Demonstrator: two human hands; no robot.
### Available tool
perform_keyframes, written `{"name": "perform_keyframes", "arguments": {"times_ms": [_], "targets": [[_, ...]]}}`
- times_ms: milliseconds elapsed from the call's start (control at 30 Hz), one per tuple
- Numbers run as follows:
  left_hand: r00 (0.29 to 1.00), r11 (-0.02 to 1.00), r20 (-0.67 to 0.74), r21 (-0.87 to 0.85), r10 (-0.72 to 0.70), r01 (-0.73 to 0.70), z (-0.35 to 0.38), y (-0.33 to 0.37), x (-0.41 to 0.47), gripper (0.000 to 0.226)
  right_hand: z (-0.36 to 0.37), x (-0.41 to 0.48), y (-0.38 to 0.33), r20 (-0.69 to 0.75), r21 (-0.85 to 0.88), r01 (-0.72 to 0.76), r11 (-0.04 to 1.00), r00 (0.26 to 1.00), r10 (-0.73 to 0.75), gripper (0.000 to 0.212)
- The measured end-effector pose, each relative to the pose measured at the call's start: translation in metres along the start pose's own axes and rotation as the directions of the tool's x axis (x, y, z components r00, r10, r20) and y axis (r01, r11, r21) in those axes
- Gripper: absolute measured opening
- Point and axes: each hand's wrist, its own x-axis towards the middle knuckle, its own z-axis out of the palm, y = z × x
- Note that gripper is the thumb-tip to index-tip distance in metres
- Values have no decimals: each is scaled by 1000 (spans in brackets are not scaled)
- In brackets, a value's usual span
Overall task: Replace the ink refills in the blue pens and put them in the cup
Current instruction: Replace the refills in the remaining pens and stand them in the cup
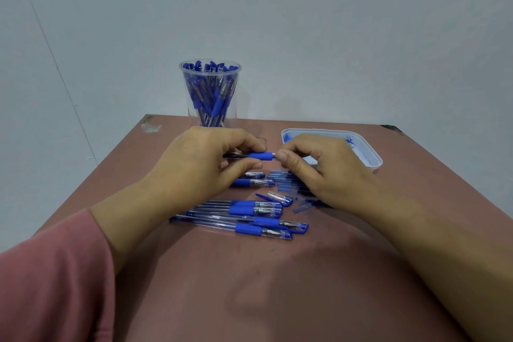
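Thumb and forefinger of the right hand are pinching the tip end of a blue pen, while the left hand is gripping its barrel at the rubber sleeve, above the table. The tip is probably being twisted, so the left is best holding the barrel level and steady while the right is turning squarely; the cup is waiting behind, already crowded.

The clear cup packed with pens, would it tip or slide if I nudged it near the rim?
Probably tips: the cup is tall, narrows toward its base, and the pens stand to its rim. It looks thin plastic, so likely flexes when squeezed.
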Motion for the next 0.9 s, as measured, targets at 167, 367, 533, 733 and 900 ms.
{"name": "perform_keyframes", "arguments": {"times_ms": [167, 367, 533, 733, 900], "targets": [[1000, 1000, -4, -10, -22, 22, 2, 0, 0, 20, -2, 1, -2, -57, -14, 124, 992, 991, -124, 28], [1000, 1000, -7, 27, 9, -8, -1, 1, 0, 21, 0, 1, -2, -50, 2, 69, 998, 996, -68, 11], [1000, 998, -22, 59, -21, 22, -3, -3, 2, 23, -2, 1, -7, -4, -37, -107, 994, 994, 107, 19], [995, 992, -51, 97, -80, 85, -4, -12, 5, 21, -18, -6, -12, 314, -303, -168, 938, 912, 265, 20], [996, 992, -21, 90, -84, 85, -4, -12, 4, 23, -13, -5, -15, 425, -341, -156, 927, 854, 301, 23]]}}
